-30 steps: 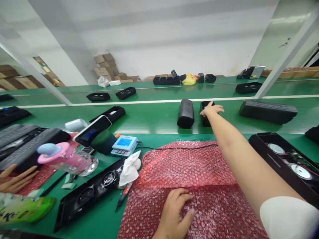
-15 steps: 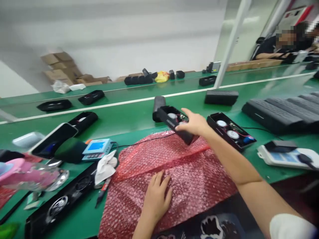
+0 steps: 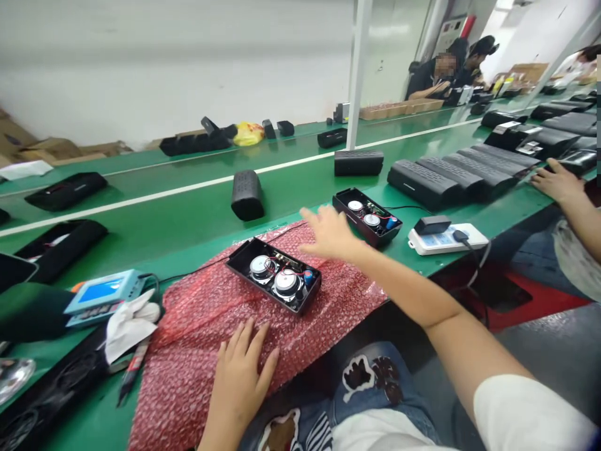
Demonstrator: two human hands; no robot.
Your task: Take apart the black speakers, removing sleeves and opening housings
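Observation:
An open black speaker housing (image 3: pixel 241 254) lies on red bubble wrap (image 3: pixel 188 351), its two round drivers and wiring facing up. My left hand (image 3: pixel 244 357) rests on the bubble wrap just in front of it, fingers spread and holding nothing. Above the wrap's far right edge, my right hand (image 3: pixel 328 233) is open, fingers apart, clear of the housing. Beyond that hand sits a second open speaker housing (image 3: pixel 369 216) with two drivers, a blue part and a black cable. Farther back, a closed black speaker (image 3: pixel 247 195) stands on the green table (image 3: pixel 197 213).
To my left are a light-blue tester (image 3: pixel 106 293), a white cloth (image 3: pixel 130 326), a marker pen (image 3: pixel 134 369) and a long black panel (image 3: pixel 61 382). A power strip (image 3: pixel 448 238) and a row of closed speakers (image 3: pixel 422 181) stand to the right. Another person's hand (image 3: pixel 558 180) rests there.
My right hand has let go of the speaker housing, which now lies on the bubble wrap. The view has swung right, bringing a neighbouring person's arm into sight.

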